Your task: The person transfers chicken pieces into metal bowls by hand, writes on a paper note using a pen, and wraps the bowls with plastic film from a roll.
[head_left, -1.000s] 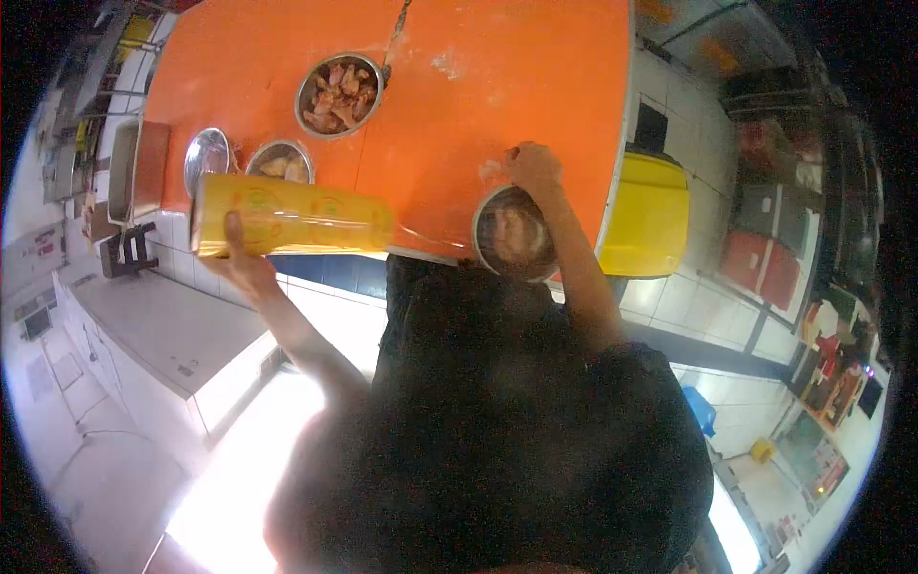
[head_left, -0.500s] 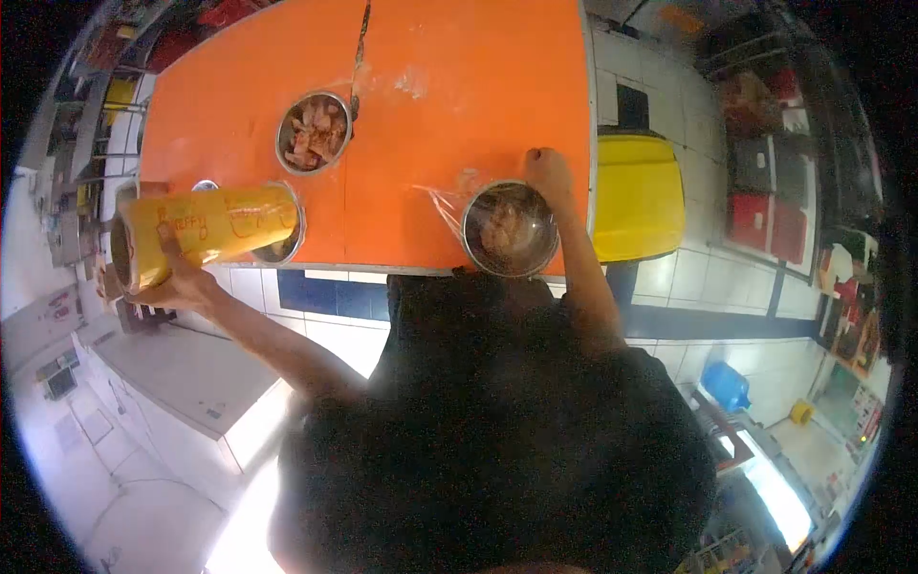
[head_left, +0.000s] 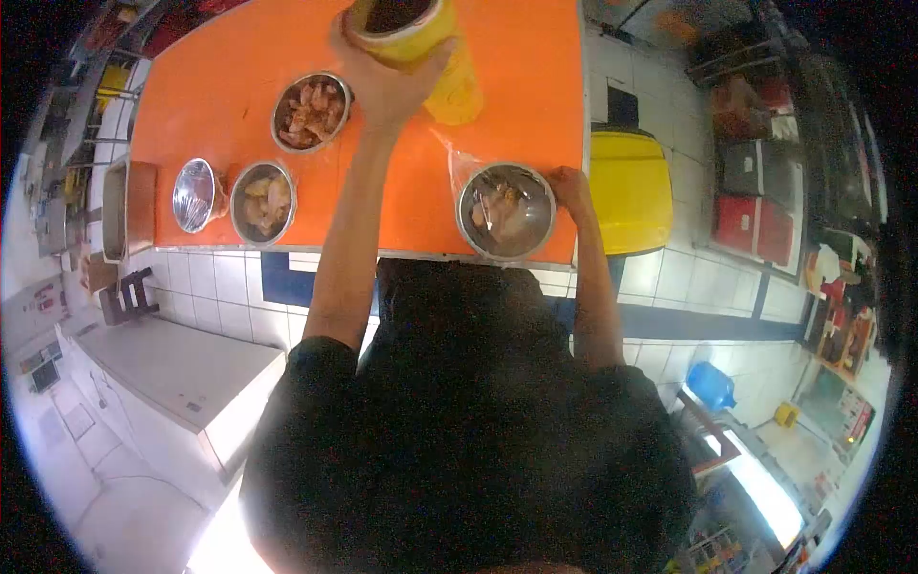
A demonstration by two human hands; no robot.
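Observation:
My left hand (head_left: 390,88) grips a big yellow roll of plastic wrap (head_left: 457,84), held tilted over the far middle of the orange table with its hollow end toward the upper left. A strip of clear film runs from near the roll down to a metal bowl (head_left: 507,256) at the near edge. Glossy film lies over this bowl, and pale meat pieces (head_left: 504,210) show through it. At the bowl's right rim my right hand (head_left: 569,188) is closed, its fingers against the rim and film edge; the exact grip is partly hidden.
On the orange table (head_left: 239,105) stand a bowl of reddish meat (head_left: 312,112), a bowl of pale meat pieces (head_left: 263,204) and a film-covered bowl (head_left: 195,196). A metal tray (head_left: 117,210) sits at the left edge. A yellow chair (head_left: 631,194) stands close on the right.
My left hand has carried the roll from the near left to the far middle, uncovering the bowls at left. My right hand has moved down and slightly right along the bowl's rim.

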